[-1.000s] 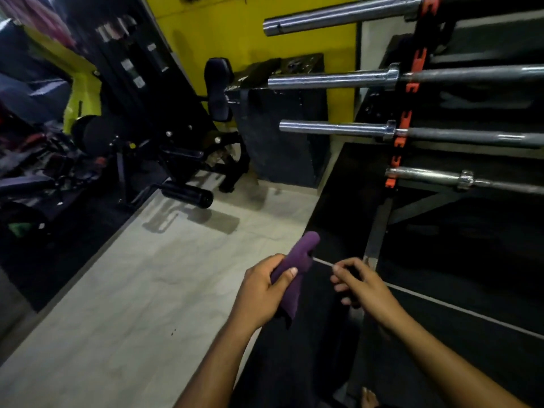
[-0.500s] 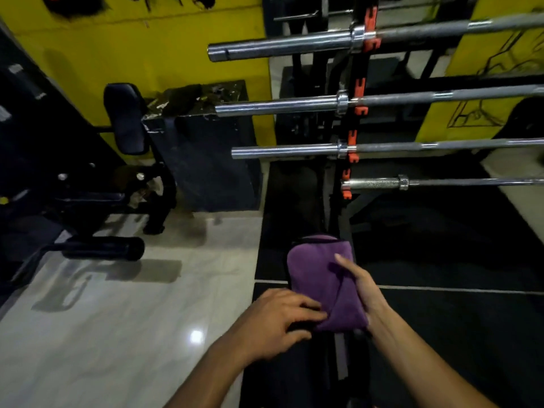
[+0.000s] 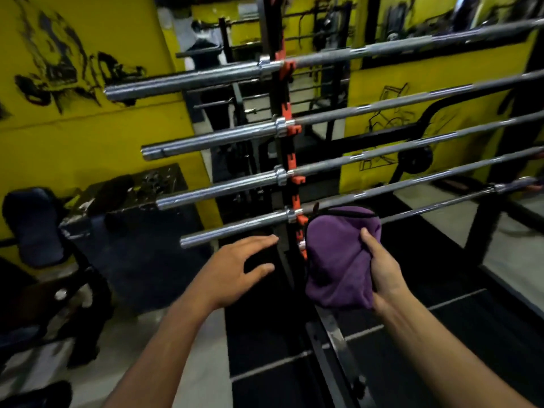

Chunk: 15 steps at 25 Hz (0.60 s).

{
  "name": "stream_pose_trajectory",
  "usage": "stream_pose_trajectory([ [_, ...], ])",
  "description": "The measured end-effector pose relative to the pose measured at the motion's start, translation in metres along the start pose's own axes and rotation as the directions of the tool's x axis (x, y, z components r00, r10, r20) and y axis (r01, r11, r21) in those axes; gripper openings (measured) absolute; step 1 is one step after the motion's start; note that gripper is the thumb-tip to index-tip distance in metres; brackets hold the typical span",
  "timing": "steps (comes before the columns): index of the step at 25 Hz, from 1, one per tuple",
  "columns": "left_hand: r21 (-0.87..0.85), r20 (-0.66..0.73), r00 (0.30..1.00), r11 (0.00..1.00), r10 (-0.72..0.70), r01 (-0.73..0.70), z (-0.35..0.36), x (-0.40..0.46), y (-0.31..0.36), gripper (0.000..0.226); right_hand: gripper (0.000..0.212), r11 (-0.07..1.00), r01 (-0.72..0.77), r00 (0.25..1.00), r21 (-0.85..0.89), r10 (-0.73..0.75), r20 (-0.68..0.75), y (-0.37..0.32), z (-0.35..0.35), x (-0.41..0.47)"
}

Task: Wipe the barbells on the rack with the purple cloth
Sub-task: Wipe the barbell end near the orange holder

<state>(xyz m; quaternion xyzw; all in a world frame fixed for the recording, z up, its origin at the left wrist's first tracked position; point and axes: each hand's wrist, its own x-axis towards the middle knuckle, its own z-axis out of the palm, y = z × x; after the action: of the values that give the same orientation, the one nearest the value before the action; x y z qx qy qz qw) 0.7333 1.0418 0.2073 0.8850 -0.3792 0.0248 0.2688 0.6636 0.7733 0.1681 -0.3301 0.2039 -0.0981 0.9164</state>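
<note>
Several steel barbells lie one above another across a black upright rack (image 3: 278,160) with orange hooks. The lowest barbell (image 3: 235,228) ends at the left just above my left hand. My right hand (image 3: 379,266) grips the folded purple cloth (image 3: 335,254), thumb on its front, with the cloth's top edge over the lowest bar right of the upright. My left hand (image 3: 235,269) hovers open just below that bar's thick sleeve, fingers spread, holding nothing. The top barbell (image 3: 188,81) juts furthest toward me on the left.
A black box (image 3: 132,231) and a padded seat (image 3: 32,225) stand at the left against the yellow wall (image 3: 88,136). The rack's base rail (image 3: 332,343) runs along black floor mats below my hands. Pale tile floor lies at the lower left.
My view has risen and closed in on the rack. The cloth went from both hands to my right hand alone and rose to the lowest bar. My left hand let go and opened.
</note>
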Motion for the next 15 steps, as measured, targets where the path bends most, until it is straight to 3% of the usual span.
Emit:
stream_pose_trajectory([
  [3, 0.073, 0.020, 0.992, 0.989, 0.127, -0.128, -0.025, 0.072, -0.020, 0.055, 0.025, 0.980, 0.199, 0.975, -0.028, -0.201, -0.094, -0.020, 0.010, 0.051],
  [7, 0.213, 0.046, 0.950, 0.926, 0.310, -0.312, -0.060, 0.191, -0.050, 0.058, 0.021, 0.944, 0.330, 0.929, -0.021, -0.329, -0.169, -0.053, 0.034, 0.130],
  [11, 0.301, 0.065, 0.893, 0.845, 0.445, -0.443, -0.106, 0.330, -0.066, 0.058, 0.038, 0.909, 0.394, 0.911, 0.135, -0.366, -0.191, -0.103, 0.058, 0.216],
  [15, 0.445, -0.051, 0.825, 0.753, 0.562, -0.486, -0.168, 0.425, -0.079, 0.051, 0.054, 0.850, 0.497, 0.865, 0.175, -0.468, -0.182, -0.163, 0.106, 0.302],
])
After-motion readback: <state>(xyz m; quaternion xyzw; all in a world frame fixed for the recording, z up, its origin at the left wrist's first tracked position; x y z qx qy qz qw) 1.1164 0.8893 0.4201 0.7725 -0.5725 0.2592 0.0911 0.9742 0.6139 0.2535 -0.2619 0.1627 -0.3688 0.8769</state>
